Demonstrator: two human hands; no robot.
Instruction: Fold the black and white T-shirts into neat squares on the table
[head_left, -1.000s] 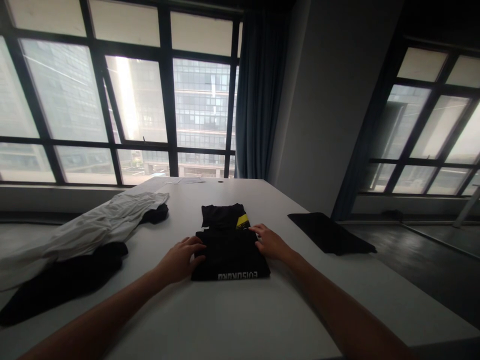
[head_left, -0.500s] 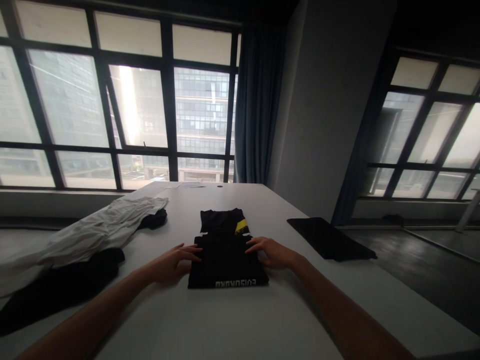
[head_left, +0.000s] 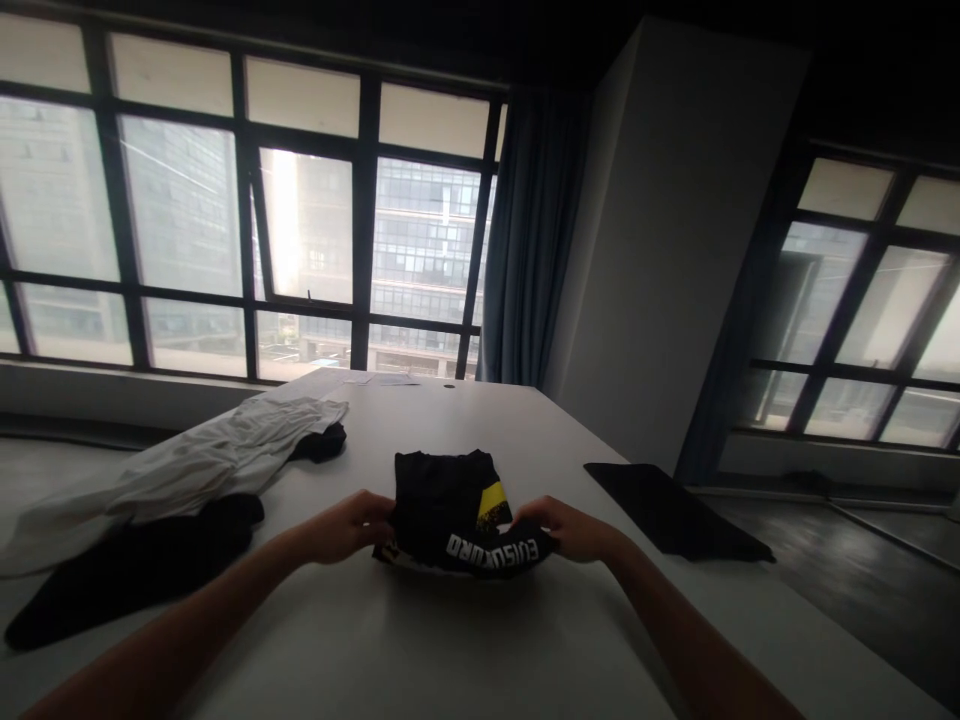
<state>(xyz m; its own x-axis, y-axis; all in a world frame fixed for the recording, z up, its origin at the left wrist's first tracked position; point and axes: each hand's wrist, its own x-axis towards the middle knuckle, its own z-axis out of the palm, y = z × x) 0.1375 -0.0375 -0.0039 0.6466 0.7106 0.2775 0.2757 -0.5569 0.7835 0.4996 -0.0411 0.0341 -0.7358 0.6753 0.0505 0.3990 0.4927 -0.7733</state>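
A black T-shirt [head_left: 442,500], partly folded, lies on the white table in front of me. It has a yellow patch on its right side and white lettering, upside down to me, along its near fold. My left hand [head_left: 349,525] grips the shirt's left edge, fingertips partly hidden by the cloth. On the opposite edge, my right hand [head_left: 564,528] pinches the fabric near the end of the lettering. The near part of the shirt is raised and bowed between both hands, with a shadow beneath it.
The white table [head_left: 450,640] stretches toward the windows. A heap of white cloth [head_left: 232,440] and black garments [head_left: 150,570] lies on the left. At the right edge lies a folded black cloth [head_left: 675,510]. Papers [head_left: 382,379] rest at the far end.
Both hands have gone from lying on the flat shirt to gripping its sides. The near folded part has been lifted off the table and bent, bringing the lettering up.
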